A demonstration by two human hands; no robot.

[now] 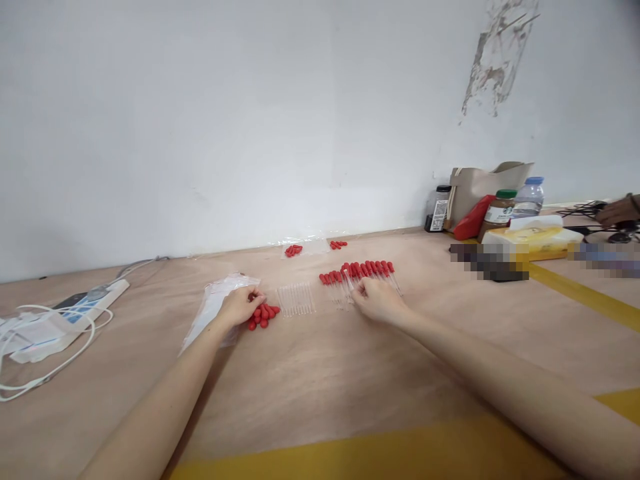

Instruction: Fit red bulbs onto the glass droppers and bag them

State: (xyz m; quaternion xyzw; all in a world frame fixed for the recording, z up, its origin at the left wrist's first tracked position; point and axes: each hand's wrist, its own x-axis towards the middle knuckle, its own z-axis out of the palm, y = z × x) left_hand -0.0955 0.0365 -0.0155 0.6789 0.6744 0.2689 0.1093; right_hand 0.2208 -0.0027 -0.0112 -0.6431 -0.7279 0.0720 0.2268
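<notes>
My left hand (242, 306) is closed at the upper edge of a small pile of red rubber bulbs (264, 316), its fingertips touching the pile. Whether a bulb is between those fingers is hidden. To the right of the pile, slim clear glass tubes (296, 299) lie side by side in a row. My right hand (375, 299) is pinched around a dropper (349, 283) at the near side of a row of droppers (370, 269), clear tubes with red bulbs on their far ends. Part of that row is covered by my fingers.
Clear plastic bags (220, 297) lie left of my left hand. More red bulbs (294, 251) sit on plastic by the wall. A power strip (95, 303) with white cables is at left. A tissue pack (533, 239), bottles and a beige bag (480, 190) stand at right, near another person's hand (620, 211).
</notes>
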